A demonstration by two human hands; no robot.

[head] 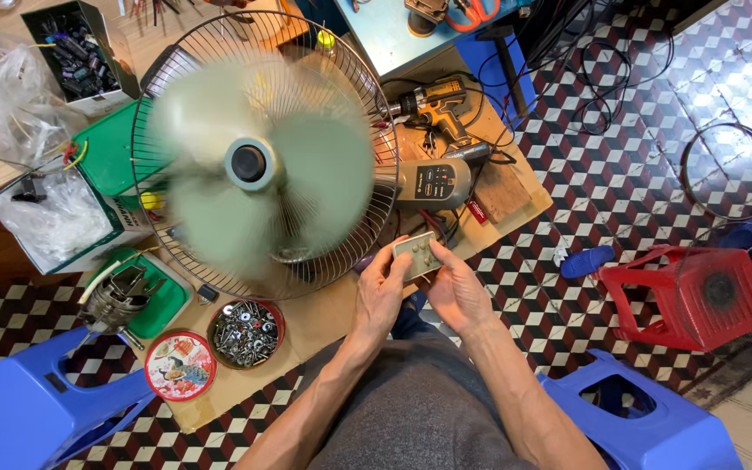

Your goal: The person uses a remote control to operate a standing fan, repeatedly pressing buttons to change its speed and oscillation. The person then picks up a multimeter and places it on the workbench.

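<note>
Both hands are closed on a small pale remote (417, 254), held just above the near edge of a cardboard sheet (341, 313) that lies on the patterned floor (620, 174): the left hand (382, 292) pinches its near-left side with the thumb on its face, and the right hand (456, 292) cups its right side, thumb along the edge. The remote is a short rectangle with a few small buttons; its long axis runs from lower left to upper right, its far end pointing toward the fan's grey control box (434, 183). The fan (258, 161) lies over the middle of the cardboard, its round wire cage facing up and its pale green blades blurred with spinning (the hub alone reads sharp). Near the cardboard's left edge sits an open white carton (63, 218) stuffed with clear plastic bags, and a dark open box (80, 57) of small parts stands on a wooden surface beyond it. At the near-left corner lie a round red tin lid (180, 365) with a printed picture and, just beside it, a round tin (245, 333) full of screws and nuts. A green tray (145, 296) holds a motor. A yellow and black drill (437, 103) lies at the far edge. Blue stools (28, 409) flank the person, and a red one (698, 296) lies tipped to the right.
</note>
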